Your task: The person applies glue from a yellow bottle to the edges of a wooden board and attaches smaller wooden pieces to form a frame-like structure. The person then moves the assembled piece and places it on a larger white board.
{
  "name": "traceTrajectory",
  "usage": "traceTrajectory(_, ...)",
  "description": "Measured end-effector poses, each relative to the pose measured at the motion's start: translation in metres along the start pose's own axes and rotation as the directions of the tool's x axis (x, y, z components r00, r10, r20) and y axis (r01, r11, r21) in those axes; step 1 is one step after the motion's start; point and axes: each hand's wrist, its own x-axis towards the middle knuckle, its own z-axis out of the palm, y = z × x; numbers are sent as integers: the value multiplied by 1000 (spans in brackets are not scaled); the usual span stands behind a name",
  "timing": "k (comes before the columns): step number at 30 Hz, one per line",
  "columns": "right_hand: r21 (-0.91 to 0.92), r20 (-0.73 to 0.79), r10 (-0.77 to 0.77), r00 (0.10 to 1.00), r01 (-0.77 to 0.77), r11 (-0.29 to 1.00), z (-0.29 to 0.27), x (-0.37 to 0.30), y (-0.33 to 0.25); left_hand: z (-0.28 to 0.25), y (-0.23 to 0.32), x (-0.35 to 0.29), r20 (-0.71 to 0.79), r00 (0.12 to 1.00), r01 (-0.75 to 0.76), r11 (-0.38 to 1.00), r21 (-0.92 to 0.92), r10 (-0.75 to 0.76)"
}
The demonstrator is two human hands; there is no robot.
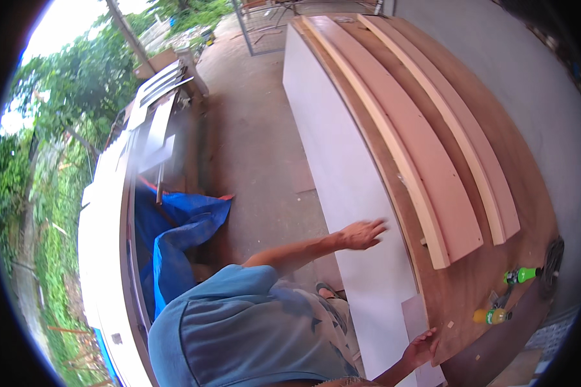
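My left hand (363, 235) reaches out over the white side panel (332, 151) of a long wooden piece, fingers stretched and holding nothing. My right hand (421, 348) is by the near corner of the brown plywood face (455, 293), palm partly turned up and fingers loosely apart. Its fingertips are at the board's edge, though whether they press on it I cannot tell. Beside that hand a small pale rectangular piece (414, 317) lies against the white panel. Two long pinkish wooden strips with raised edges, a nearer strip (407, 148) and a farther strip (458, 122), run along the plywood.
A green-labelled bottle (521, 275) and a yellow drink bottle (492, 316) lie on the near right end, close to a coiled dark cable (551, 264). At left, a blue tarp (181, 238) hangs beside stacked white panels (106, 258). Concrete floor (258, 142) runs between.
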Motion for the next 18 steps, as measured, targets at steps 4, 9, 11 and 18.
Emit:
traceTrajectory(4,-458,228,-22,973,127,880,76,-20,56,101,-163,-200,557,684,417,879,231,-471)
traceTrajectory(9,-769,401,61,914,300,564,230,-26,161,108,-263,-512,288,651,532,692,487,-703)
traceTrajectory(11,-712,497,176,850,284,642,272,-34,194,90,-227,-552,55,192,975,197,101,-980)
traceTrajectory(18,-143,941,161,297,-84,986,467,-139,334,90,-152,-728,171,-10,1000,-13,-18,-985)
